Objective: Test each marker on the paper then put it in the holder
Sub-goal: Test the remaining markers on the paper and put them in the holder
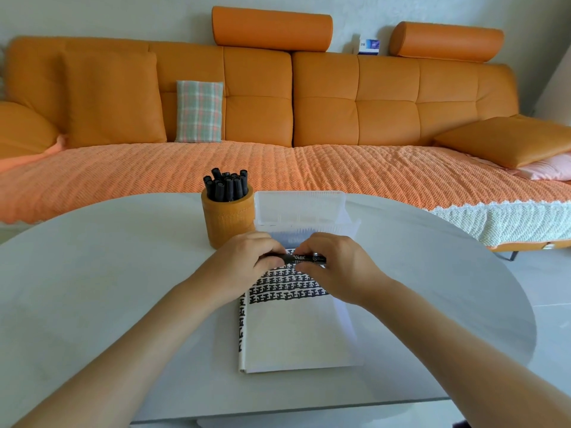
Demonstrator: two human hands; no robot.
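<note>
Paper [296, 335], lower centre: black test marks across its top. Just above, marker [304, 258] held level, left hand [247, 261] curled round one end, right hand [333, 267] pinching the barrel; work the cap straight along the barrel. Beyond, centre-left: holder [228, 223], stocked with markers.

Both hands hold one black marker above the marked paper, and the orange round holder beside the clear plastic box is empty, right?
Not empty: the head view shows the orange round holder packed with black capped markers. The rest holds.
</note>
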